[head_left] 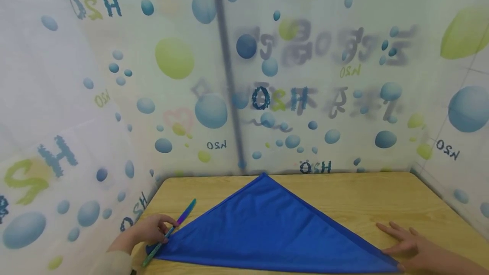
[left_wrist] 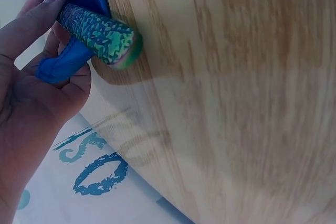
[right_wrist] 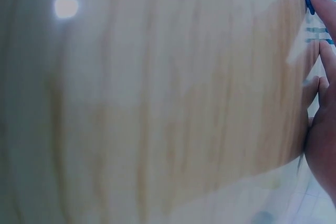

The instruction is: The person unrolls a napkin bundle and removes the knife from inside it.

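Observation:
A blue cloth (head_left: 263, 228), folded into a wide triangle, lies on the wooden table with its peak at the far side. Across its left corner lies a slim knife (head_left: 185, 212) with a shiny purple-blue blade and a textured green handle (left_wrist: 102, 35). My left hand (head_left: 153, 227) pinches this knife between thumb and fingers near the middle. In the left wrist view the cloth's corner (left_wrist: 65, 61) shows under the handle, beside the palm. My right hand (head_left: 418, 247) has its fingers spread, with the thumb at the cloth's right corner; the right wrist view catches only its edge.
The wooden table (head_left: 344, 194) has rounded far corners. Pale curtain walls (head_left: 328, 147) with printed bubbles and letters enclose it at the back and both sides. A dark pole shadow (head_left: 227, 67) crosses the back curtain.

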Motion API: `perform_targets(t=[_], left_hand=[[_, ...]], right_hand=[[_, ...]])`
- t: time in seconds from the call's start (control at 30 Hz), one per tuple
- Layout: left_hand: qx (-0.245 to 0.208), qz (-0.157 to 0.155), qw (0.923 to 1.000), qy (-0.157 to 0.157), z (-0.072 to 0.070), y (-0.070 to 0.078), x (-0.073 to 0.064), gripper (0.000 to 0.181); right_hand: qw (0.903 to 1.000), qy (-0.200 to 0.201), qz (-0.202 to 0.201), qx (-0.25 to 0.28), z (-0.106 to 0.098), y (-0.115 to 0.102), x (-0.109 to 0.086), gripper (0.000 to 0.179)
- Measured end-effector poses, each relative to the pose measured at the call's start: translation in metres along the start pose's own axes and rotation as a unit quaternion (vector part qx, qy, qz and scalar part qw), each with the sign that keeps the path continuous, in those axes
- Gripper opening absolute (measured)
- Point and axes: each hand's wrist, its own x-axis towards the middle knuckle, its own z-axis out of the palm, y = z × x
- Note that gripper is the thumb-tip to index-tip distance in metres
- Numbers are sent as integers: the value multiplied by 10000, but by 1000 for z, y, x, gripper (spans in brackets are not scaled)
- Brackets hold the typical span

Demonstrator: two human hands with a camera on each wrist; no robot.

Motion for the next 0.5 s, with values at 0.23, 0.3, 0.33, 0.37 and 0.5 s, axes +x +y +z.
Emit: perform_targets(t=[0.23,0.3,0.33,0.37,0.5], left_hand=[[27,-75,9998,183,-2,-1,2,42],[-21,-44,9997,251,-5,0,2,45],[-51,19,9995,296,-6,1,2,45],[-55,57,9993,355,-9,2,3,46],[-181,200,9978,608,-17,6,6,49]], right_hand=[[9994,-48,-22,328,0,-2,2,49],[9996,-27,-54,286,1,-1,1,50],[9996,-17,-62,291,1,-1,1,51],[9996,4,-89,271,1,-1,0,52],[9997,89,-137,197,2,1,-1,54]])
